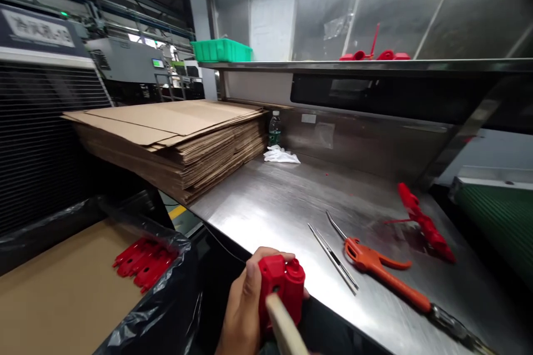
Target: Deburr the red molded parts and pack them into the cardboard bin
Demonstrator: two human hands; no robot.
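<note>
The left hand [241, 310] is closed firmly around a red plastic part [282, 287], held at the near edge of a steel table [270, 205]; an unidentifiable pale rod [285, 327] crosses in front. Beyond lie metal tweezers [333, 255], an orange-handled tool [383, 269] and more red pieces [425, 227], with stacked flat cardboard [179, 138] to the left. A dark sign [37, 28] at upper left bears pale characters too blurred to read.

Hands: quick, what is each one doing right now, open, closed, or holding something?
Left hand: closed around a red plastic part.
Right hand: not in view.
</note>
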